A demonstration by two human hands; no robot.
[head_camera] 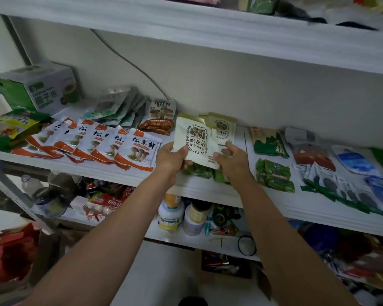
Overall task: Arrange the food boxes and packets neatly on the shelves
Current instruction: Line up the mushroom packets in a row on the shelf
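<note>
Packets (pixel 196 142) of cream colour with gold top edges are held together as a small fanned bundle, just above the middle shelf (pixel 128 175), near its centre. The front one shows a mushroom picture inside a ring of letters, with dark Chinese characters under it. I see the left hand (pixel 171 159) gripping the bundle's lower left corner, thumb on the front. The right hand (pixel 232 161) pinches the lower right side, thumb also on the front.

Left of the hands, a row of white and orange packets (pixel 93 142) lies overlapped on the shelf. Behind it are pale green pouches (pixel 115 107) and a green box (pixel 42 89) at the far left. Green packets (pixel 197 170) lie directly under the hands, partly covered by them. More green packets (pixel 273 175) and blue packets (pixel 354 160) lie to the right.

The lower shelf with bottles (pixel 173 213) is cut by both forearms. I cannot count the cream packets behind the front one. The far right is blurred.
</note>
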